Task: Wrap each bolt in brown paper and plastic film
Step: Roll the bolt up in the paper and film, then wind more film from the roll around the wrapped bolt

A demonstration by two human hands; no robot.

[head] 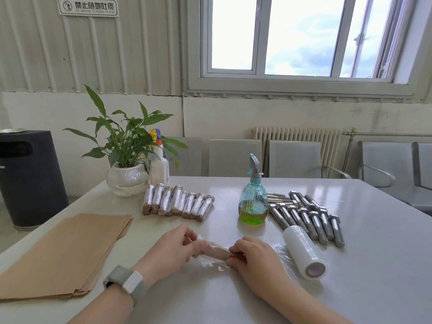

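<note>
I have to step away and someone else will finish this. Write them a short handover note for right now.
Left hand and right hand each grip an end of the paper-wrapped bolt, which lies on plastic film near the table edge.
Film roll lies right of it.
Brown paper stack lies at the left.
Done: a row of wrapped bolts by the plant.
Left: finish filming this one, then wrap the bare bolts behind the roll.

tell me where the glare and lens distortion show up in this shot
Head view: the window is nearly blown out white; its light glares off the table at right and the film roll; wide-angle bending curves the wall lines and table edges; the bolt being wrapped between both hands looks soft.
</note>
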